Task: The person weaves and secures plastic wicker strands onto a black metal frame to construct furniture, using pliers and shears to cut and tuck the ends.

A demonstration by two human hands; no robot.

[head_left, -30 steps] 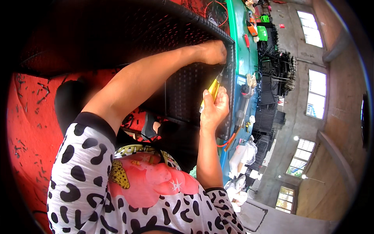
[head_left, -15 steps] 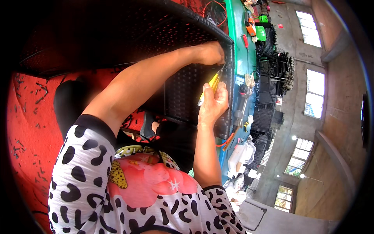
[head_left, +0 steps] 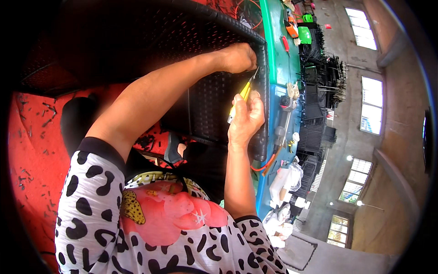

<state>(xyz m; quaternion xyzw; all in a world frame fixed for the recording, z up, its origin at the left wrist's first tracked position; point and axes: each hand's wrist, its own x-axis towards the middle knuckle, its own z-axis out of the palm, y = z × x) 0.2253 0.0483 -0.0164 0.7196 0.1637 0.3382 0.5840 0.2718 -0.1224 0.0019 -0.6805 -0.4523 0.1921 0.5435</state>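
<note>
A dark woven rattan furniture piece (head_left: 207, 107) fills the space before me, with a thick wrapped edge along its right side. My left hand (head_left: 238, 58) is closed in a fist against the inner side of that edge; what its fingers grip is hidden. Just below it, my right hand (head_left: 247, 115) is wrapped round a yellow-handled tool with a thin metal shaft (head_left: 245, 92). The handle's pale end sticks out past my thumb. Its tip points up at the wrapped edge, close beside my left fingers.
Right of the woven piece runs a green and blue table (head_left: 280, 68) bearing a red-handled tool (head_left: 285, 44), a grey power tool (head_left: 285, 102), an orange hose (head_left: 272, 160) and plastic bags (head_left: 292, 178). Dark scraps litter the red floor covering (head_left: 34, 150). Black woven panels (head_left: 312, 121) are stacked beyond.
The view has shifted a little. Both hands stay by the wrapped edge, and more of the tool's metal shaft shows between them now.
</note>
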